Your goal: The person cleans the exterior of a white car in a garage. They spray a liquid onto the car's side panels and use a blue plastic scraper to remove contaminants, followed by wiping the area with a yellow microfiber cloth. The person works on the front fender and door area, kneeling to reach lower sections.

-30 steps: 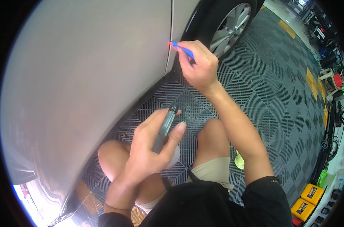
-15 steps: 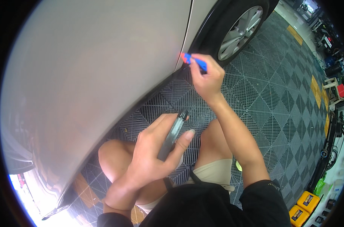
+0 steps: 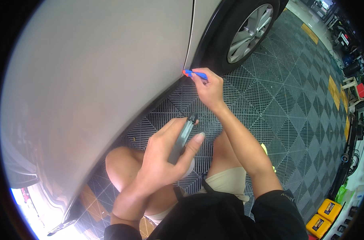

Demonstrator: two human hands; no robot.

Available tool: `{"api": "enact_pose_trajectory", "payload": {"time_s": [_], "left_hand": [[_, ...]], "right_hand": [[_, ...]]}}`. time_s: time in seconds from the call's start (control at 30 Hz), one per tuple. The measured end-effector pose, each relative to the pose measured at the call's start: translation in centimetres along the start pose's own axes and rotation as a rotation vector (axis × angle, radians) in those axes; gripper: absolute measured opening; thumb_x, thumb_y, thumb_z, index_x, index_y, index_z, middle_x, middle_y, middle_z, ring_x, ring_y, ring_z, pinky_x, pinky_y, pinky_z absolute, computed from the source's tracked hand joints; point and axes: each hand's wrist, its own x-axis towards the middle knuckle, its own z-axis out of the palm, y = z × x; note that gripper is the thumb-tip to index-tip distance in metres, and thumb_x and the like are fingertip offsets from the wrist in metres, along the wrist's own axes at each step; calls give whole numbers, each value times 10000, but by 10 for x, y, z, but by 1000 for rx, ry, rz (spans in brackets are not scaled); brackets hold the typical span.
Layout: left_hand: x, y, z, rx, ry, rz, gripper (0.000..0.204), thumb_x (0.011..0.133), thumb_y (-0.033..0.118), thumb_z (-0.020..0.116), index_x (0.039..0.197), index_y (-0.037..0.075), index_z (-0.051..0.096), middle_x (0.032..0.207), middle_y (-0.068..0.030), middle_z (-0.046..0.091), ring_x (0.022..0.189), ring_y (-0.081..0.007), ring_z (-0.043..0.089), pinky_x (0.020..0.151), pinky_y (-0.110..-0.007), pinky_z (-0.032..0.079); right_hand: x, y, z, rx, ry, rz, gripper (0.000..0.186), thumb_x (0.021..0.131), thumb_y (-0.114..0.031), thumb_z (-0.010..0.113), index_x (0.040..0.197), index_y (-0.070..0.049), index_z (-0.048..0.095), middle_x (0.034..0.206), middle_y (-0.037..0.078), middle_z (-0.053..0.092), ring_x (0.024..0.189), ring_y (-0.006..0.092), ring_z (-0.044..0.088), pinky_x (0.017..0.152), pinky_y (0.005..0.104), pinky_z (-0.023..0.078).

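My right hand pinches a small blue-handled scraper with an orange-red tip. That tip is at the lower end of the gap between the silver car door and the panel beside it, just ahead of the wheel. Lower down, my left hand is wrapped round a slim dark grey tube with a black cap. The tube slants upward, its capped end toward the car. My left thumb lies apart from the fingers along its near side, and the tube's lower end is hidden in my palm.
Dark grid floor tiles run under my bent knees and along the car's sill. Yellow cases stand at the lower right. Along the right wall are a stool with a red item, hoses and other gear.
My right hand has moved down and left, bringing the scraper's tip lower along the door gap. The left hand and its tube have hardly moved. The view has shifted slightly.
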Motion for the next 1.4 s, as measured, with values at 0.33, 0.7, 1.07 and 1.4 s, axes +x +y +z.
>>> {"api": "enact_pose_trajectory", "payload": {"time_s": [0.33, 0.7, 1.07, 1.4], "left_hand": [[-7, -2, 4, 11, -11, -25, 269, 992, 121, 731, 1195, -50, 686, 798, -68, 612, 698, -139, 566, 683, -309, 463], [4, -17, 11, -6, -77, -19, 600, 1026, 195, 686, 1562, 0, 497, 1030, -115, 685, 877, -143, 633, 847, -295, 520], [11, -30, 22, -277, -243, -134, 763, 1034, 359, 682, 1611, -59, 409, 1199, -132, 707, 1012, -151, 669, 878, -289, 530], [19, -35, 38, -272, -497, -101, 871, 1015, 511, 677, 1616, -57, 403, 1324, -174, 669, 1010, -195, 677, 1002, -345, 524]], "right_hand": [[-26, 15, 13, 60, 109, 70, 143, 969, -13, 750, 1106, 27, 747, 994, 133, 784, 891, 177, 769, 788, 297, 631], [-50, -60, -26, 53, 46, 61, 209, 893, 73, 707, 1092, 20, 745, 1046, 147, 719, 913, 283, 739, 768, 335, 591], [-113, -108, -53, 102, 4, -91, 722, 884, 198, 467, 1594, 85, 397, 1538, 365, 488, 1398, 488, 549, 1117, 455, 514], [-133, -96, -78, 12, 162, -61, 527, 838, 150, 614, 1353, 46, 665, 1467, 259, 607, 1224, 400, 694, 949, 400, 599]]}}
